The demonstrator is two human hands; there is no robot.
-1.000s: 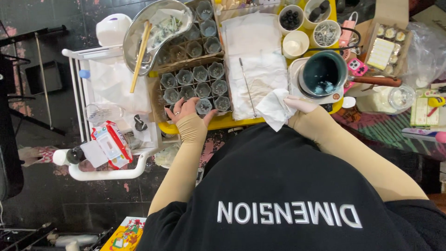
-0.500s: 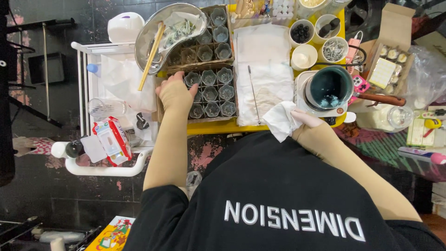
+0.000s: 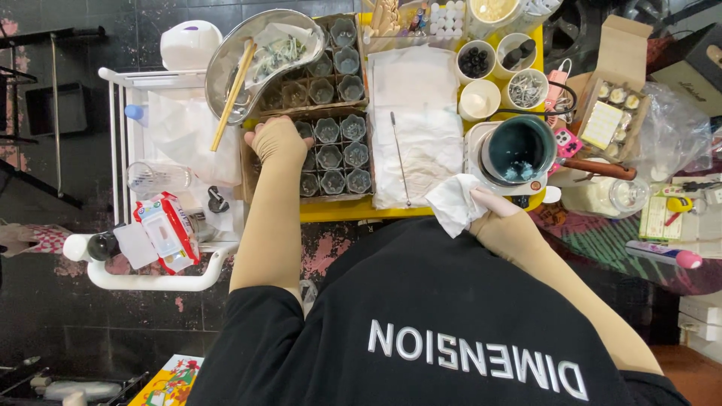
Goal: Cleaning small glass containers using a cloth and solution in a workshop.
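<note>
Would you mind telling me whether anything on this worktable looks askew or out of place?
Mostly the metal bowl: it rests tilted on top of the upper tray of small cups, covering several, with a wooden stick poking out over its rim. The left hand is beside it; the right hand holds a crumpled white tissue.

Bright even overhead light, soft shadows, sharp focus, mild edge distortion

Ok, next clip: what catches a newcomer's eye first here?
The tray of small dark flower-shaped cups at centre, with the left hand reaching over it. Right of it, a teal pot with a wooden handle, and the right hand holding a crumpled white tissue at the yellow table's edge.
</note>
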